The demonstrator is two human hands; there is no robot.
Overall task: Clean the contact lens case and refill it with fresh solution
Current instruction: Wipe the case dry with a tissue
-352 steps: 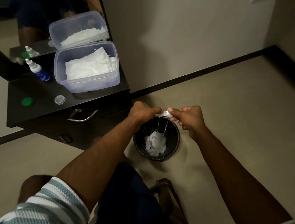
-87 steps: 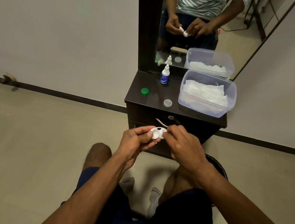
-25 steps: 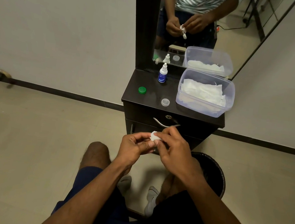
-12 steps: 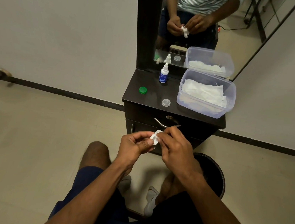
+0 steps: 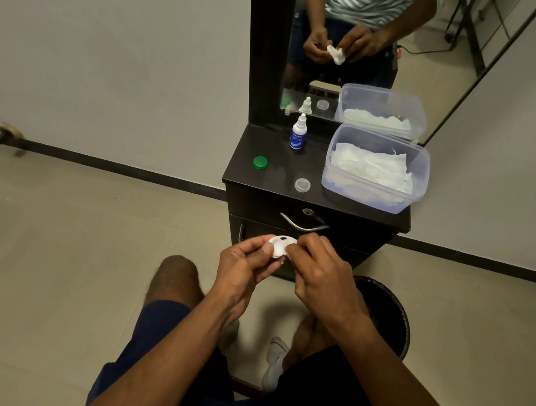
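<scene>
Person: seated, knees and dark shorts at the bottom of the view, both forearms reaching forward over the lap.
Left hand (image 5: 245, 266): fingers curled around the white lens case (image 5: 279, 246), thumb pressed on its near edge, holding it up in front of the cabinet.
Right hand (image 5: 320, 273): fingertips bunched together and pinched against the right side of the case; a bit of white shows at the fingertips, and the mirror's reflection shows a crumpled white tissue between the two hands.
Lens case: held in mid-air between both hands, just below the drawer handle (image 5: 303, 224), one round well facing up.
Bin (image 5: 391, 315): dark, on the floor just right of the right wrist, partly hidden by the arm.
Cabinet (image 5: 272, 183): dark top, standing against the wall.
Green cap (image 5: 260, 162): lying on the cabinet top, left side.
Clear cap (image 5: 302, 184): near the front edge, between the green cap and the tub.
Tub (image 5: 372, 195): clear plastic, on the right of the top, with white tissues inside.
Bottle (image 5: 298, 132): small, white and blue, upright at the back, close to the mirror (image 5: 411, 68).
</scene>
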